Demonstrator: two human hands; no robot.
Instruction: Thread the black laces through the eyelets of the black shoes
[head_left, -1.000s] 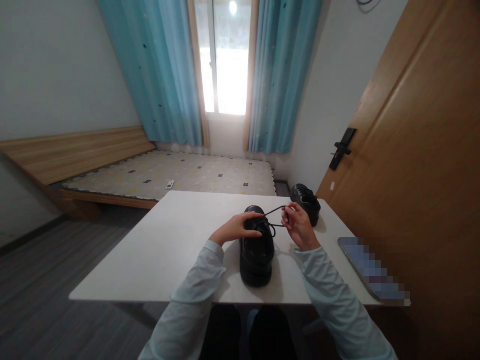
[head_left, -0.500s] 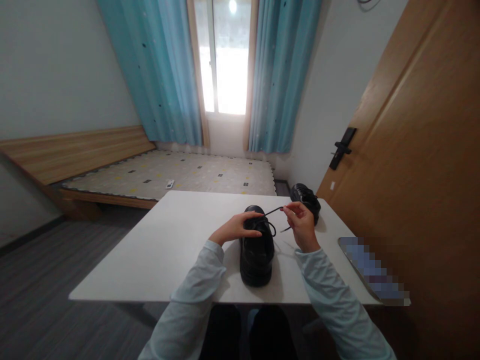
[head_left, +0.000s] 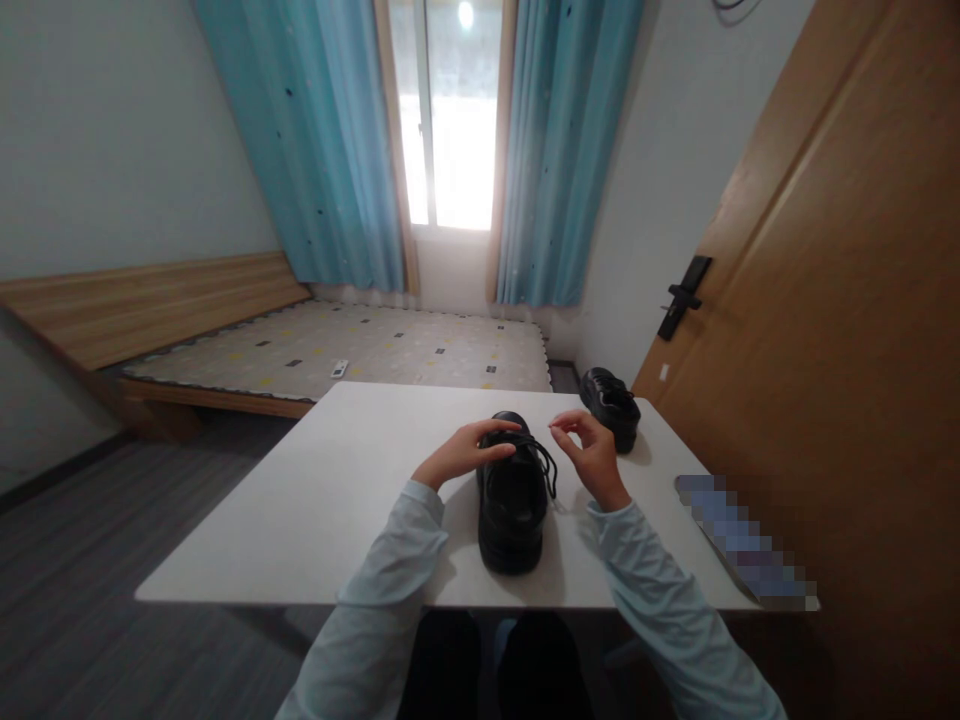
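Note:
A black lace-up shoe stands on the white table, its heel towards me. My left hand lies over the front of it from the left, thumb and fingers gripping around the lacing. Black shoelaces hang down the shoe's right side in loose curves. Just right of them, my right hand is held in the air with thumb and forefinger curved towards each other, and I see no lace between them. A second black shoe sits at the table's far right corner, behind my right hand.
The white table reaches across in front of me. A blurred-out flat object lies along its right edge. Beyond the table is a bed with a small white device on it. A wooden door stands close at the right.
The lace that my right hand held stretched out has been let go and now droops beside the shoe. My right hand has shifted slightly left; my left hand has stayed on the shoe.

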